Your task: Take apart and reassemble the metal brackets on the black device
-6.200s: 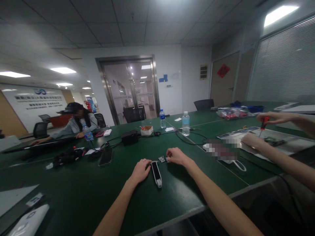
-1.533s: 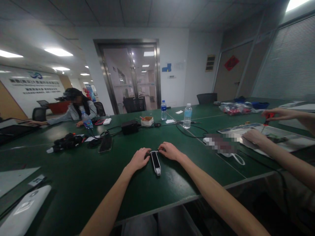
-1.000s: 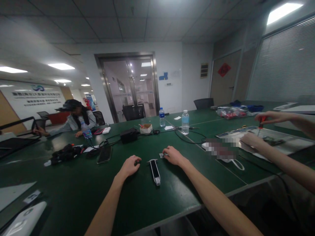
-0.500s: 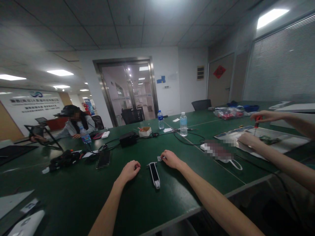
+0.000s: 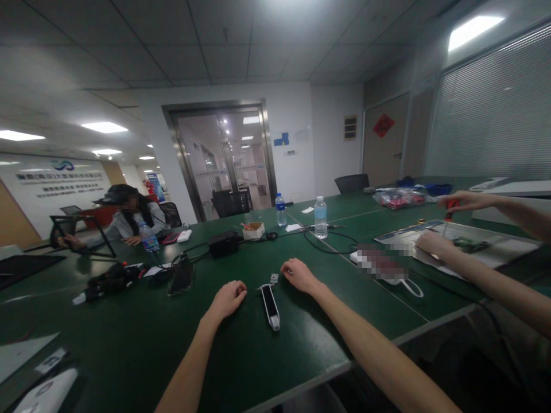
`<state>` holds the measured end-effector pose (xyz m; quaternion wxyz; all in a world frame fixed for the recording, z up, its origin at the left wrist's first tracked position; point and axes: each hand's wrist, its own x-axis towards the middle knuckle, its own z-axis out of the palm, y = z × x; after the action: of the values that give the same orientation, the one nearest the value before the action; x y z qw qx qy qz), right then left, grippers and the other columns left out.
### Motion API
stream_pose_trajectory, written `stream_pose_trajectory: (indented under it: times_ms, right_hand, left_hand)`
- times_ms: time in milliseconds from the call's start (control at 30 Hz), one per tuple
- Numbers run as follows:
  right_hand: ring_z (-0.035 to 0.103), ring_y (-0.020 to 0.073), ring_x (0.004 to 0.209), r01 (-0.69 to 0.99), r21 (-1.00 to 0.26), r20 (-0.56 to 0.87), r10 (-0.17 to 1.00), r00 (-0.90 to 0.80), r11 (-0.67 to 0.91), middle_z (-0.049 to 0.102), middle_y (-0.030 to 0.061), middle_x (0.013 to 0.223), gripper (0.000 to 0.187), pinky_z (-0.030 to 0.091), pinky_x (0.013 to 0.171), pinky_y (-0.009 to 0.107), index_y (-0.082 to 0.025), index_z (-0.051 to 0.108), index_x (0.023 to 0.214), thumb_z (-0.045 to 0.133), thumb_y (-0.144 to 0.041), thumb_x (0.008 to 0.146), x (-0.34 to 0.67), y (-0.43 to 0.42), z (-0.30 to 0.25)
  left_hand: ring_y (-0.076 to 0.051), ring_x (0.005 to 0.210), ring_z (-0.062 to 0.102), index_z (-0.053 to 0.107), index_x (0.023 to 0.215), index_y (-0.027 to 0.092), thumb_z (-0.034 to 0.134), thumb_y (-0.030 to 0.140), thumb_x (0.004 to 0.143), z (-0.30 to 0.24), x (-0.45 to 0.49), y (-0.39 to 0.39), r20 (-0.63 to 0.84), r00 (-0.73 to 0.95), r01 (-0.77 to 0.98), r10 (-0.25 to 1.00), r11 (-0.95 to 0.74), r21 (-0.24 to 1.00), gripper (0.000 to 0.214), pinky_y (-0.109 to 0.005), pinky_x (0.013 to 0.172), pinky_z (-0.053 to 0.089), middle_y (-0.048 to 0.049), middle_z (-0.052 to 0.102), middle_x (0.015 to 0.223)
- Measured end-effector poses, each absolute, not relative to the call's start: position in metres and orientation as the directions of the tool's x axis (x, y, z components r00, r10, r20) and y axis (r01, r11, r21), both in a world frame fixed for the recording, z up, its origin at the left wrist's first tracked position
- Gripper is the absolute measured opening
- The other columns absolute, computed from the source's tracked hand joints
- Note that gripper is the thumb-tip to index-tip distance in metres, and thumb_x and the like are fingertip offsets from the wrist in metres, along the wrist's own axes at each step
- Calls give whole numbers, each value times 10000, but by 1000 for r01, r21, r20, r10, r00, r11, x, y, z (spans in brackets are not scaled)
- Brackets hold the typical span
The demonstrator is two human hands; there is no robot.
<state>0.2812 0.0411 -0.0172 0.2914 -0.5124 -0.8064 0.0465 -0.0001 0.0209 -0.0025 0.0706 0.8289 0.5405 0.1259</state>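
A slim white handheld device with a long dark screen, like a scanning pen [image 5: 271,307], lies on the green table between my hands. A thin piece sticks out at its far end. Just beyond that end is a small silvery bracket-like part [image 5: 274,278]. My right hand [image 5: 299,275] rests to the right of this part, fingers bent and a little apart from it, holding nothing that I can see. On the left, my left hand [image 5: 229,298] rests on the table with its fingers curled in and the thumb against them. Nothing shows in it.
At right, another person's hands [image 5: 434,244] work with a red-handled screwdriver [image 5: 451,207] over a flat panel [image 5: 503,241]. Water bottles [image 5: 321,219], a black adapter [image 5: 224,244], a small box [image 5: 253,230] and cables lie ahead. Another person [image 5: 129,218] sits at far left holding a dark frame.
The small silvery part has shifted slightly left, and my right fingers have come off it. My left hand has hardly moved. The person at far left has moved the dark frame.
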Motion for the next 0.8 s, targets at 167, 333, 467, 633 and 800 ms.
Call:
stream_pose_trajectory:
  times_ms: [167,333,467,633,800]
  right_hand:
    - [541,201,962,904,-343,455,887,-78,256,652,87,987,196,387,828,281,-175,668,938,488,-134,870,296,40,-6]
    - [548,239,946,947,-308,361,932,30,89,657,109,978,210,383,762,316,-188,670,917,472,-135,870,304,42,-14]
    - [530,252,966,962,-263,306,952,10,74,651,122,986,223,381,754,324,-185,682,898,472,-126,854,300,43,-19]
    - [480,255,1011,958,-221,335,937,-101,182,608,137,1044,204,373,802,341,-180,687,943,495,-207,880,293,42,-20]
    - [435,265,1057,941,-225,302,936,-180,253,590,133,1058,230,348,858,376,-210,698,1002,496,-256,901,289,42,-25]
  left_hand:
    - [-192,818,595,616,925,181,444,404,887,3,3,17,78,315,903,946,-324,282,285,-290,688,436,-59,643,905]
    - [-186,797,608,598,880,182,473,432,864,7,6,11,14,278,913,960,-269,306,280,-279,672,439,-49,653,892]
    - [-189,793,611,604,877,189,495,426,847,9,8,9,6,286,914,958,-274,299,263,-273,650,432,-45,657,892]
    - [-182,782,610,609,868,189,504,407,841,7,9,12,25,316,907,948,-310,284,244,-265,641,421,-38,658,864]
    - [-170,761,607,607,878,191,509,383,841,2,7,16,46,349,894,936,-347,283,219,-259,649,418,-25,657,818]
